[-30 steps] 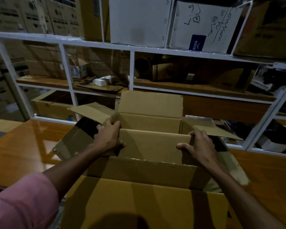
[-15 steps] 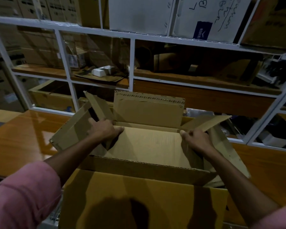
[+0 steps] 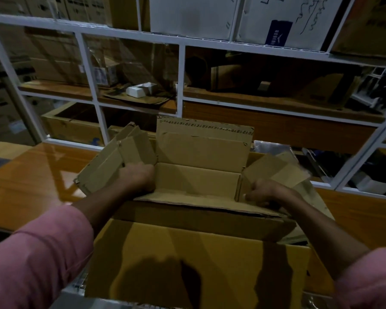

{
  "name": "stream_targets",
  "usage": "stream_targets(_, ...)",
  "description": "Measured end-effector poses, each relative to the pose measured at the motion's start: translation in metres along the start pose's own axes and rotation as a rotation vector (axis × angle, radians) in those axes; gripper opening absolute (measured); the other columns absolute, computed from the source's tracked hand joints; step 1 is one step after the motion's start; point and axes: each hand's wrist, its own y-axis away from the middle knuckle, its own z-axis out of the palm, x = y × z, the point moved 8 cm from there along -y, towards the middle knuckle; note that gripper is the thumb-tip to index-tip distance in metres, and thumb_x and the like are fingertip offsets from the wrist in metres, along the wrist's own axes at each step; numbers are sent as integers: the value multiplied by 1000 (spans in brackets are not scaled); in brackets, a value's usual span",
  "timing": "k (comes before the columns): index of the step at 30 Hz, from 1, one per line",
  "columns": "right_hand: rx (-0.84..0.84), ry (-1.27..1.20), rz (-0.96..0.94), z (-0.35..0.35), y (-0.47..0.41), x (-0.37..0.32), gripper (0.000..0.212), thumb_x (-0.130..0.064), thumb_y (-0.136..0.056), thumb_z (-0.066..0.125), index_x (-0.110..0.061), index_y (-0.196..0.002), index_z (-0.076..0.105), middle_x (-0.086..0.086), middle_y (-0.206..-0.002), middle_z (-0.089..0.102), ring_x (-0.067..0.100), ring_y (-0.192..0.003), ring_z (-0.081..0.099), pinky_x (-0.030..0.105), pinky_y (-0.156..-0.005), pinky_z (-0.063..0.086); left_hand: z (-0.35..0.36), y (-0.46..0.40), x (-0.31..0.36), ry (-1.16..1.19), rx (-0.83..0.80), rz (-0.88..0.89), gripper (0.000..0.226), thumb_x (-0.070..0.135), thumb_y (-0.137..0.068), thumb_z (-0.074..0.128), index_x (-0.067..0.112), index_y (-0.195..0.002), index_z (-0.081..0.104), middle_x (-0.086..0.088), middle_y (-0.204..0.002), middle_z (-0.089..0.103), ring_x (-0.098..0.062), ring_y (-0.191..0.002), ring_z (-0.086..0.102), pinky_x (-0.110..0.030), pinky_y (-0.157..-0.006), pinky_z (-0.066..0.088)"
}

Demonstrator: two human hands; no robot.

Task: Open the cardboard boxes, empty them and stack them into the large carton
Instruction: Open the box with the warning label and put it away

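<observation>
item: small cardboard box (image 3: 198, 175), open, top flaps up, set between our two hands and sitting inside the mouth of the large carton (image 3: 187, 264). far flap upright beyond our hands, its top edge perforated. interior seen from the head view holds nothing we can make out.

left hand (image 3: 136, 177): fingers curled over the box's left wall, where the left side flap (image 3: 116, 161) rises outward and up; clenched on that edge.

right hand (image 3: 267, 192): blurred; fingers curled at the box's right wall, beneath the right side flap (image 3: 274, 170), which leans outward. we read it as gripping that wall edge.

large carton: nearest to us, below both forearms; its near wall carries shadows of our head and arm. its left outer flap lies outboard of the left hand.

sleeves: pink, one on each forearm (image 3: 38, 259).

support: glossy wooden table (image 3: 31, 179), to the left of the left hand and to the right of the right hand.

beyond both hands: white-framed shelving (image 3: 181, 74) with cartons; a small white block (image 3: 136, 91) on its middle shelf; a white box with handwriting and a blue label (image 3: 279, 33) on the upper level.
</observation>
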Motion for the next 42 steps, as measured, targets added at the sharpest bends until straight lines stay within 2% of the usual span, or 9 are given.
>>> stream_targets(5, -32, 87, -9, 4, 8, -10, 22, -42, -101, 58, -21, -93, 59, 3, -107, 64, 18, -87, 63, 32, -66, 53, -12, 13, 28, -2, -13, 127, 25, 44, -95, 66, 20, -100, 63, 0, -95, 64, -18, -86, 66, -35, -80, 59)
stream_targets(8, -52, 60, -47, 2, 18, -22, 33, -46, -101, 55, -20, -119, 63, 5, -119, 65, 21, -92, 67, 33, -70, 58, -15, 13, 42, 27, -59, 227, 33, 48, -97, 61, 21, -114, 67, 0, -102, 64, -18, -93, 64, -33, -78, 53)
stream_targets(12, -34, 23, -134, -3, 26, -40, 38, -46, -102, 54, -20, -129, 60, 3, -123, 65, 18, -95, 68, 32, -71, 59, -17, 22, 52, 59, -84, 336, 36, 45, -100, 57, 18, -122, 65, 1, -105, 61, -17, -96, 60, -31, -77, 48)
stream_targets(16, -16, 44, -191, -7, 25, -50, 41, -43, -103, 53, -19, -136, 57, 6, -127, 64, 17, -98, 67, 35, -79, 60, -13, 22, 56, 84, -152, 406, 39, 45, -99, 59, 20, -128, 62, -2, -122, 64, -20, -109, 61, -37, -93, 52)
stream_targets(21, -17, 77, -298, -12, 14, -65, 39, -38, -103, 55, -17, -135, 57, 2, -122, 63, 15, -96, 64, 27, -71, 56, -11, 6, 68, 33, -205, 428, 51, 47, -99, 58, 20, -141, 52, -4, -139, 57, -23, -125, 55, -41, -105, 47)
stream_targets(25, 9, 94, -333, -19, -18, -67, 45, -40, -101, 58, -17, -140, 54, 4, -134, 63, 21, -119, 62, 42, -100, 53, -12, -19, 82, 41, -212, 413, 68, 45, -99, 58, 21, -156, 31, -8, -159, 39, -30, -143, 40, -46, -115, 37)
stream_targets(32, 118, 273, -388, -36, -70, -63, 80, -62, -98, 47, -28, -161, 12, 9, -168, 21, 33, -149, 32, 53, -118, 33, -20, -64, 107, -191, -13, 434, 88, 63, -96, 49, 30, -162, 0, -3, -167, -24, -36, -152, -22, -68, -121, 6)
stream_targets(36, 299, 477, -475, -43, -85, -68, 84, -72, -96, 36, -31, -161, 3, 7, -171, 5, 36, -156, 6, 63, -120, 15, -21, -76, 129, -198, 32, 455, 91, 69, -95, 44, 30, -161, -4, -4, -165, -29, -36, -150, -27, -68, -120, 0)
stream_targets(42, 491, 435, -507, -49, -86, -56, 91, -81, -91, 22, -32, -160, -9, 5, -170, -15, 34, -155, -19, 68, -120, -3, -25, -69, 153, -224, 184, 446, 95, 78, -93, 29, 26, -159, -15, -3, -161, -38, -35, -146, -36, -69, -117, -10)
